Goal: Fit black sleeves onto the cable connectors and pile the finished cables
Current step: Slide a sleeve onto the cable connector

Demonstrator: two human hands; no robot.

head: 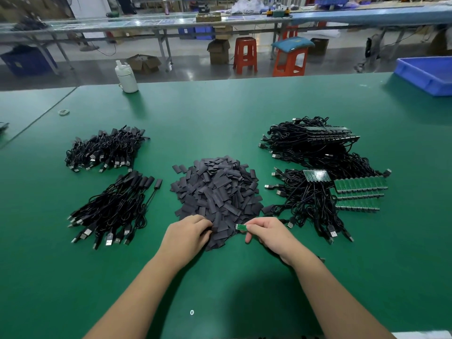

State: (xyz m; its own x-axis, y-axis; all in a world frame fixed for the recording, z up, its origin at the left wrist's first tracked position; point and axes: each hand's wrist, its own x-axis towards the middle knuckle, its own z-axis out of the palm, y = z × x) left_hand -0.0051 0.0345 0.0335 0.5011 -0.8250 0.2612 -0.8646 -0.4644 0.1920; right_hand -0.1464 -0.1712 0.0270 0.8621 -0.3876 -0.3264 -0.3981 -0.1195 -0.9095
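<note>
A heap of flat black sleeves [216, 192] lies in the middle of the green table [220, 113]. My left hand [187, 234] rests at the heap's near edge, its fingers curled onto a sleeve [215, 227]. My right hand [267, 232] pinches a small green connector board [241, 227], its bare end pointing left toward the sleeves. Its cable is hidden under my hand. Two piles of sleeved cables lie at left, the near pile [115, 209] and the far pile [105, 150]. Cables with bare green boards [318, 177] are heaped at right.
A white bottle [126, 78] stands at the table's far left. A blue plastic bin [426, 74] sits at the far right corner. A small ring [63, 112] lies at far left. Orange stools [245, 55] and cardboard boxes stand on the floor beyond the table.
</note>
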